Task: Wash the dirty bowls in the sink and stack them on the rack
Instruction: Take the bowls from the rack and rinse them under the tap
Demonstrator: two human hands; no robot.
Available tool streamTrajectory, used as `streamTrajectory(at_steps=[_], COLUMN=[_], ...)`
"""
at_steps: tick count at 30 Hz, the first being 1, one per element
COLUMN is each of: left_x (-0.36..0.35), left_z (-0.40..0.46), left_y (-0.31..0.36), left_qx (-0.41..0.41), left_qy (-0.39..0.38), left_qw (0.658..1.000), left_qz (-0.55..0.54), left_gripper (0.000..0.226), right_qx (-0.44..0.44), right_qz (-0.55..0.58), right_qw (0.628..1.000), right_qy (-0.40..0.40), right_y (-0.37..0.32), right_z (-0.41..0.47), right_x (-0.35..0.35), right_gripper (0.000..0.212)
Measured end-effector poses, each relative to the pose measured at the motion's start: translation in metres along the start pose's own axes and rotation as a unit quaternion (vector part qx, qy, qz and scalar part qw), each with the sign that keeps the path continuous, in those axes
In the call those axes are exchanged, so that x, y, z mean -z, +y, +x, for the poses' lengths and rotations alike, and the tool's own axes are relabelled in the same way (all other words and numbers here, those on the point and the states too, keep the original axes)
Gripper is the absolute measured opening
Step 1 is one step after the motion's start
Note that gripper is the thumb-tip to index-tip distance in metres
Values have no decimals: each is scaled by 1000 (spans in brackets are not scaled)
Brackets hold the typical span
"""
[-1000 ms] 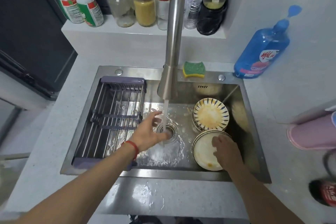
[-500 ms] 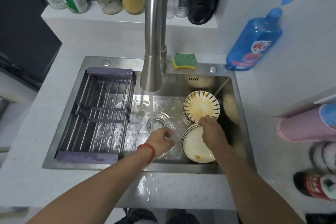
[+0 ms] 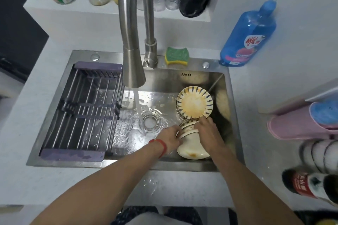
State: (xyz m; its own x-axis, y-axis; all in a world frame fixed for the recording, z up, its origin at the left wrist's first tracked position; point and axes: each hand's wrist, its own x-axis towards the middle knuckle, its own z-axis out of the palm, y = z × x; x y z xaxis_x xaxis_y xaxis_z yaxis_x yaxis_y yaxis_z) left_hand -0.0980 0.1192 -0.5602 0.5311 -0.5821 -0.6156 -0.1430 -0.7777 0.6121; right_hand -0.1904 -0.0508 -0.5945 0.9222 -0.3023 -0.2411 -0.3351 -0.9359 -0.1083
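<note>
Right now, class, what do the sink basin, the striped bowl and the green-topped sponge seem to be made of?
Square sink basin: probably brushed stainless steel, grey and mirroring the bowls. Blue-striped cream bowl: likely glazed ceramic, glossy with painted rim marks. Green-and-yellow sponge: seemingly yellow foam under a rough green scouring layer.

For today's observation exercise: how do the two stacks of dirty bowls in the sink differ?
The far stack stands untouched, while both hands, left hand and right hand, are on the near stack. The far stack's top bowl shows its whole blue-dashed rim; the near stack is partly hidden by the hands. Both sit right of the drain, stained orange-brown.
</note>
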Motion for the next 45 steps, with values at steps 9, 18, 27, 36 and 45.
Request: streamTrajectory(at_steps=[9, 18, 27, 36, 45], left_x=[14, 79, 89, 74, 68], left_z=[-6, -20, -23, -19, -4], left_y=[-42, -69, -107, -97, -104], left_qx=[53, 148, 170, 151, 192], left_qy=[0, 174, 240, 240, 238], left_qw=[994, 801, 818, 821, 677], left_qz=[-93, -554, -494, -495, -669], left_gripper=[34, 53, 69, 62, 68], right_qx=[31, -174, 72, 132, 264], right_qz=[119, 340, 54, -35, 36], right_qw=[984, 924, 985, 983, 950], right_qy=[130, 13, -148, -124, -164], right_y=[-6, -97, -233, -158, -159], right_z=[-5, 55, 63, 62, 31], right_x=[44, 73, 38, 24, 30], right_gripper=[11, 22, 72, 98, 78])
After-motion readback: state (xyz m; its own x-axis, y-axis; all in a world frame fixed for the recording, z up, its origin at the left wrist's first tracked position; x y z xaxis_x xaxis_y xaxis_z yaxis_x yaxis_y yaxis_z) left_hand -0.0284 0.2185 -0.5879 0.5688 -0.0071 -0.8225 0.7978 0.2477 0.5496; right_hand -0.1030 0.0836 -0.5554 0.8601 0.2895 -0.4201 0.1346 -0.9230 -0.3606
